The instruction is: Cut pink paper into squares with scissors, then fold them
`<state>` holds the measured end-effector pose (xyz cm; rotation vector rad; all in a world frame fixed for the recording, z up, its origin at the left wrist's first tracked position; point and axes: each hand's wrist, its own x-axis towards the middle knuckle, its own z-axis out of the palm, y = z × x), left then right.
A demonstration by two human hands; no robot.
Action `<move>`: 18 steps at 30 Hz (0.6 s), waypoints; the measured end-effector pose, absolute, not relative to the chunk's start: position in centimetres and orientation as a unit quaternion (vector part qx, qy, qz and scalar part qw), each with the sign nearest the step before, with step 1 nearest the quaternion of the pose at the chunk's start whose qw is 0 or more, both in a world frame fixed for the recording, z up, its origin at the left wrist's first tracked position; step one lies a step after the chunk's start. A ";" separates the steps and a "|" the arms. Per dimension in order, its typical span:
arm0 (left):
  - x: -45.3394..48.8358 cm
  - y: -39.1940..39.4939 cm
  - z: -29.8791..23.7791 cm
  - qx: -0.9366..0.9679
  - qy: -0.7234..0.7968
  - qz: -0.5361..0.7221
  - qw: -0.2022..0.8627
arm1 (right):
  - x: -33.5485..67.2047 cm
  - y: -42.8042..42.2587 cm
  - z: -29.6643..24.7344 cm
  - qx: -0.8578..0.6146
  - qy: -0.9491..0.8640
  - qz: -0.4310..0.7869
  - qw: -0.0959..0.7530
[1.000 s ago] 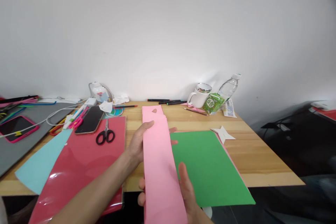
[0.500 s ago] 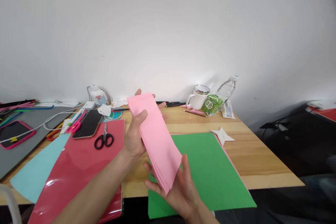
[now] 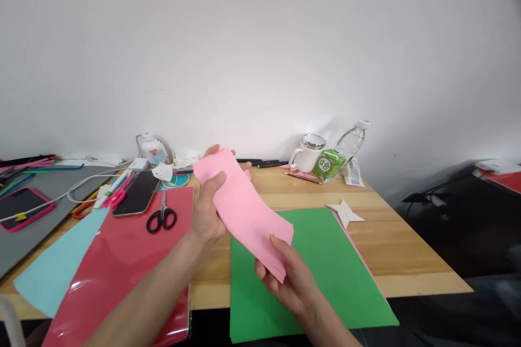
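Both of my hands hold a folded pink paper strip (image 3: pixel 244 209) above the wooden desk (image 3: pixel 391 244). My left hand (image 3: pixel 207 211) grips its upper end, thumb on top and fingers behind. My right hand (image 3: pixel 287 276) pinches its lower end, over a green paper sheet (image 3: pixel 321 276) lying flat on the desk. The strip slants from upper left to lower right and bends slightly in the middle.
A red sheet (image 3: pixel 122 265) and a light blue sheet (image 3: pixel 57 260) lie at left, with black scissors (image 3: pixel 161 217) and a phone (image 3: pixel 138 192). A white paper star (image 3: pixel 345 210), a mug (image 3: pixel 307 153), a water bottle (image 3: pixel 350 143) and pens (image 3: pixel 260 162) sit farther back.
The long pink strip has been folded shorter and turned from upright to slanting right. My right hand has closed on its lower end.
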<state>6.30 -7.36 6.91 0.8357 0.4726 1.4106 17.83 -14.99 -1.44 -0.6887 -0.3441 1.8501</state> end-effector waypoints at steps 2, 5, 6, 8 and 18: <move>6.9 -7.4 6.4 0.345 0.229 0.623 0.664 | 18.1 -15.1 -1.5 -0.323 -0.175 0.759 0.538; 7.7 -7.0 5.1 0.351 0.263 0.609 0.661 | 19.6 -15.4 -1.2 -0.408 -0.240 0.677 0.563; 7.8 -6.6 4.5 0.374 0.272 0.602 0.651 | 20.6 -15.6 -1.1 -0.445 -0.249 0.630 0.586; 7.6 -5.5 3.0 0.471 0.283 0.555 0.625 | 23.7 -16.0 -0.9 -0.522 -0.224 0.486 0.664; 3.1 1.6 -5.3 0.832 0.460 0.278 0.137 | 41.6 -22.5 -8.0 -0.686 -0.009 0.214 0.696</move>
